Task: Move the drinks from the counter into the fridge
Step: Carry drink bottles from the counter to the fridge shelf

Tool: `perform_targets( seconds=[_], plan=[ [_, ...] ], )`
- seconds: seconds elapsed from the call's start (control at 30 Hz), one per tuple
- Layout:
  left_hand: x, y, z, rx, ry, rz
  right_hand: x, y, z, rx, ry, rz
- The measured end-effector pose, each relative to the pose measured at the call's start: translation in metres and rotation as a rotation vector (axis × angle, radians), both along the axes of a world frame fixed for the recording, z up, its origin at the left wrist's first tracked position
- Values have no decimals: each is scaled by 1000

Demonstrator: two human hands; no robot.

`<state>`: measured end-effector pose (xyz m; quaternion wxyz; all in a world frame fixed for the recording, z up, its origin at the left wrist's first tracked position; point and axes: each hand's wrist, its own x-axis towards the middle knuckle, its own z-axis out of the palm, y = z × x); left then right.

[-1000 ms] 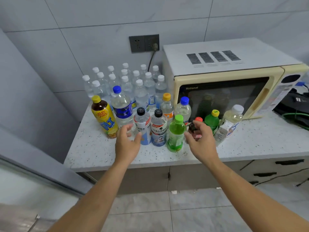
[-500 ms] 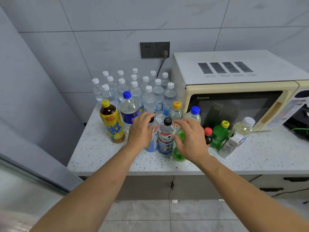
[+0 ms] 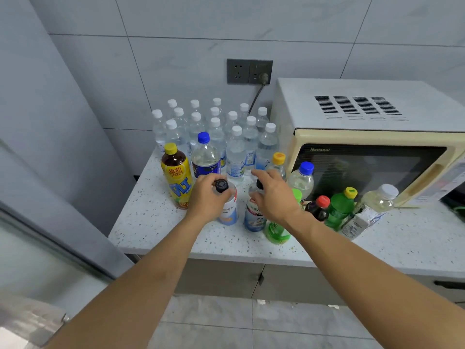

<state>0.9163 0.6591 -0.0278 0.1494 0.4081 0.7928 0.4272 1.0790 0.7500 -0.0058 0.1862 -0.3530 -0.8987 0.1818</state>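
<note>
Head view. Speckled white counter (image 3: 156,222), bearing drinks and a cream microwave (image 3: 372,152) at the right.

Far row: a cluster of clear water bottles (image 3: 236,149) with white caps, standing against the tiled wall below a grey wall socket (image 3: 249,71).

Middle row, left to right: a yellow-labelled tea bottle (image 3: 177,177); a blue-capped bottle with dark blue label (image 3: 205,157); an orange-capped bottle (image 3: 278,163); a second blue-capped bottle (image 3: 302,178).

Near row: two black-capped bottles, both upright on the counter. Left black-capped bottle (image 3: 227,209): the left hand (image 3: 207,197) is wrapped round its neck and shoulder, fingers curled, the cap showing above them. Right black-capped bottle (image 3: 254,215): the right hand (image 3: 275,195) closes over its top, thumb at the near side, fingers curved across the far side.

Right of these: a green bottle (image 3: 276,231), partly hidden under the right wrist; a small dark red-capped bottle (image 3: 318,209); a green yellow-capped bottle (image 3: 339,210); a pale white-capped bottle (image 3: 370,210), leaning.

Left edge: a grey fridge wall (image 3: 50,137).
</note>
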Motion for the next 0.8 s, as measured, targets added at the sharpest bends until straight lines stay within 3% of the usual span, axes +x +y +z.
perform_targets(
  seconds=[0.1,0.23,0.4,0.6,0.8],
  plan=[
    [-6,-9,-9,74,-140,76,-6,-2,-2,-51,6,-59],
    [-5,-21,-12,96,-246,26,-11,-10,-4,-102,14,-87],
    [0,-36,-10,182,-251,38,-12,-20,-2,-83,19,-25],
    [-10,-54,-11,145,-219,48,-19,-34,-10,-110,60,53],
    [-10,-71,-33,136,-274,-5,-14,-49,-43,-363,341,-109]
  ],
)
